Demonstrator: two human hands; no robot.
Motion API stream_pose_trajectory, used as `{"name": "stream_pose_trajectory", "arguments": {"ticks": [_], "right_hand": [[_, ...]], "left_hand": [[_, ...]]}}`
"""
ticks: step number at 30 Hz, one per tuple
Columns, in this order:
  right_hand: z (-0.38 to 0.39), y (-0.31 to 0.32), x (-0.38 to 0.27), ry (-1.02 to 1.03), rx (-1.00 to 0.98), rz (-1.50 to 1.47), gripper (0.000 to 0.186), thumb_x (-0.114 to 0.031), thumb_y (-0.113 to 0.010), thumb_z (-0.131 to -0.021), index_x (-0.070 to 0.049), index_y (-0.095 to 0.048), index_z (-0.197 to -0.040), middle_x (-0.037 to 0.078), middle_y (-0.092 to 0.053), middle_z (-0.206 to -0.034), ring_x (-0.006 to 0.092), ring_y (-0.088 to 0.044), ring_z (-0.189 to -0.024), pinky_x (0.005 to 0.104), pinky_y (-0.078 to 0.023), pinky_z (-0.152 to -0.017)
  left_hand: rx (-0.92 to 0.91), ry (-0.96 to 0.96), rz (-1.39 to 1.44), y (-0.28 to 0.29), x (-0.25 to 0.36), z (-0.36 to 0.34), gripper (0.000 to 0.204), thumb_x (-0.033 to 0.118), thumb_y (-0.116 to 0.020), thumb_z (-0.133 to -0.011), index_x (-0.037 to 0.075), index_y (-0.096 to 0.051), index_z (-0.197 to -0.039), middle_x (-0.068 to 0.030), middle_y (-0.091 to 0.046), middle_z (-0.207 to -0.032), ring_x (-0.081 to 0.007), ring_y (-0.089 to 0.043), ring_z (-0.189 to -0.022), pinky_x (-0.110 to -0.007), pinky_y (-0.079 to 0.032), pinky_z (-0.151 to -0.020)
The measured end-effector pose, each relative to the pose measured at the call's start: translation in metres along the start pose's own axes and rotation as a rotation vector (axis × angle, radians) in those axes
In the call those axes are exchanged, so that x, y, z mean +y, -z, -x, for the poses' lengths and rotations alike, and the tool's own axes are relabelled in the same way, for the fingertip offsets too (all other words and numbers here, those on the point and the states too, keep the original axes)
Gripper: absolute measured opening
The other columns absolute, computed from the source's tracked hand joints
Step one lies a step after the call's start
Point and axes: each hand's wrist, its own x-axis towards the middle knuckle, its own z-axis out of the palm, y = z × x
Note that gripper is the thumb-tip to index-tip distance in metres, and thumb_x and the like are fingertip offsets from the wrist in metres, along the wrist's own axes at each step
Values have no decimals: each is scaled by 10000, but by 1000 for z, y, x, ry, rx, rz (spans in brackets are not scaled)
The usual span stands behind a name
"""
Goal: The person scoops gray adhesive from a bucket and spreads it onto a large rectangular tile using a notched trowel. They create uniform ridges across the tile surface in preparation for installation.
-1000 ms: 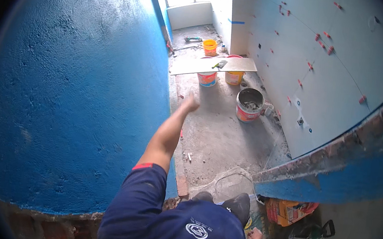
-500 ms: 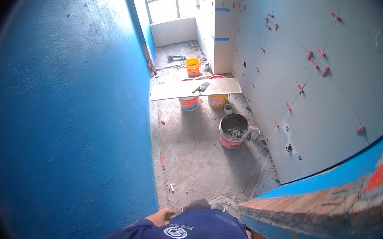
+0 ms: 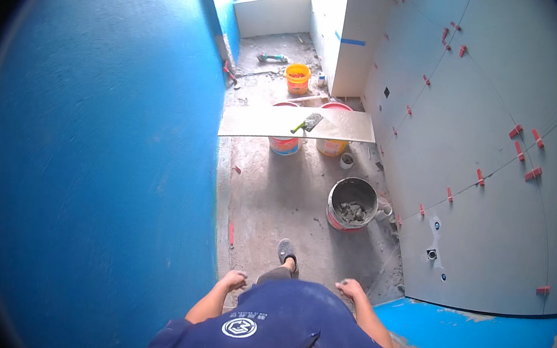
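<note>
Below, both hands' grip empty, loosely curled: left hand (image 3: 235,280), right hand (image 3: 350,288); mortar in bucket (image 3: 352,204).

We see a bucket (image 3: 352,204) ahead by the right wall (image 3: 497,128); behind it a board (image 3: 277,123) on two buckets, trowel (image 3: 308,122) on top.

Two buckets (image 3: 285,144) half hidden under tile slab (image 3: 297,124).
</note>
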Motion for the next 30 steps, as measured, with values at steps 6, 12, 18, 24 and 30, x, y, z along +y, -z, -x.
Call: {"name": "stream_pose_trajectory", "arguments": {"ticks": [6, 12, 18, 24, 30], "right_hand": [[-61, 55, -160, 178, 92, 159, 450, -440, -711, -857, -66, -742, -1106, 216, -730, -1073, 367, -698, -1035, 438, -539, -907], [-174, 110, -265, 171, 187, -42, 337, -360, -738, -872, -70, -762, -1042, 173, -748, -1034, 301, -723, -956, 421, -550, -881], [-357, 174, -367, 122, 70, -352, 308, -343, -745, -868, -53, -757, -970, 125, -733, -765, 234, -696, -660, 391, -560, -669], [-500, 225, -452, -160, 100, -452, 303, -353, -726, -866, -56, -754, -916, 143, -730, -766, 252, -697, -649, 410, -561, -639], [-674, 242, -512, 138, 108, -110, 440, -467, -706, -876, -28, -734, -863, 126, -697, -689, 269, -637, -558, 425, -533, -590]], "left_hand": [[130, -234, -635, 59, 151, -120, 423, 143, -553, -789, -31, -723, -1135, -289, -689, -1157, -380, -693, -1095, -419, -546, -941], [-217, -172, -178, 96, 327, -114, 587, 209, -705, -924, 50, -523, -1460, -119, -692, -1238, -184, -657, -1078, -327, -505, -865], [-231, -20, -379, 139, 377, -206, 524, 158, -762, -827, -18, -633, -1303, -148, -725, -1205, -259, -695, -1076, -375, -529, -949], [-94, 83, -749, 211, 444, -210, 269, 122, -731, -725, 27, -696, -974, -175, -744, -959, -295, -721, -923, -409, -549, -815], [-258, 257, -548, 305, 495, -254, 214, 173, -721, -803, 7, -676, -929, -120, -727, -861, -206, -694, -793, -364, -547, -747]]}}
